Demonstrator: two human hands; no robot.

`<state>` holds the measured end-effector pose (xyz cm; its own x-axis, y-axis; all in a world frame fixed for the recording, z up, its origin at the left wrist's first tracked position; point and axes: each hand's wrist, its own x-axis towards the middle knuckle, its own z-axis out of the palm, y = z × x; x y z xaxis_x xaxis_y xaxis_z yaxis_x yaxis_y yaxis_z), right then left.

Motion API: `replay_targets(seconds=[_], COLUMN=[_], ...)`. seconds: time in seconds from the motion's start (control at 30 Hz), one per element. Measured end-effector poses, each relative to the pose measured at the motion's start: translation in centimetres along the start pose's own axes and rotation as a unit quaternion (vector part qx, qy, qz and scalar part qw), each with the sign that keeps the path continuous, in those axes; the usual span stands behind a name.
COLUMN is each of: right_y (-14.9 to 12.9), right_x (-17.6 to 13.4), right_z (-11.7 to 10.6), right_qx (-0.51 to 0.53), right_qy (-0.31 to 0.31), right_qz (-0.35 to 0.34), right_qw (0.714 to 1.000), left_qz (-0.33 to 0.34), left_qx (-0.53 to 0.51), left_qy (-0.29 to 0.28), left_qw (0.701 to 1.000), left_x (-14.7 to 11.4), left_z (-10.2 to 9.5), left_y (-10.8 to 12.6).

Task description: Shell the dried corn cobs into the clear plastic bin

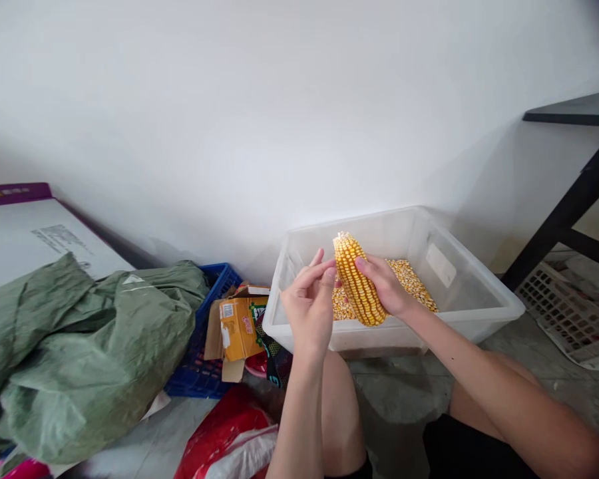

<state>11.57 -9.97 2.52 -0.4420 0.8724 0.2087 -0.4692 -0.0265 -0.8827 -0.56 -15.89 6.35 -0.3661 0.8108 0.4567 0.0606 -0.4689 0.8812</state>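
An ear of dried yellow corn (360,283) tilts over the near side of a translucent plastic bin (484,303), its pale end uppermost. My right hand (383,285) grips it from the right, thumb across the kernels. My left hand (309,296) is at the ear's left side with its fingers partly stretched and apart. Its fingertips reach the upper kernels; whether they press on them I cannot tell. Loose corn kernels (412,283) cover part of the bin's floor behind the ear.
Left of the bin are a blue crate (194,372), an orange cardboard box (240,326) and a large green sack (94,359). A red plastic bag (224,426) lies in front. At right stand a black-framed table (564,199) and a white basket (559,306). A white wall rises behind.
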Motion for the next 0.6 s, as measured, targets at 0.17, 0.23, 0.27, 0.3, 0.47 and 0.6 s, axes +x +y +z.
replay_targets(seconds=[0.17, 0.23, 0.27, 0.3, 0.47, 0.6], right_y=[0.4, 0.4, 0.4, 0.4, 0.6, 0.6], right_x=[0.1, 0.1, 0.1, 0.1, 0.1, 0.2], right_z=[0.1, 0.0, -0.1, -0.2, -0.4, -0.3], right_qx=[0.013, 0.01, 0.008, 0.007, 0.018, 0.011], right_qy=[-0.013, -0.013, -0.012, -0.011, -0.017, -0.011], right_qz=[0.003, 0.009, 0.011, 0.013, 0.028, 0.044], right_qw=[1.0, 1.0, 1.0, 1.0, 0.999, 0.999], left_qz=[-0.005, -0.031, -0.047, -0.06, -0.096, -0.129], left_qx=[0.031, -0.009, -0.044, -0.084, -0.259, -0.319], left_qy=[0.03, 0.045, 0.04, 0.03, -0.032, -0.131], left_qw=[0.999, 0.998, 0.997, 0.994, 0.961, 0.929], left_x=[0.4, 0.7, 0.9, 1.2, 2.5, 0.9], left_z=[0.7, 0.5, 0.3, 0.0, -1.2, -3.5], left_y=[-0.5, -0.7, -0.7, -0.5, 2.3, 4.4])
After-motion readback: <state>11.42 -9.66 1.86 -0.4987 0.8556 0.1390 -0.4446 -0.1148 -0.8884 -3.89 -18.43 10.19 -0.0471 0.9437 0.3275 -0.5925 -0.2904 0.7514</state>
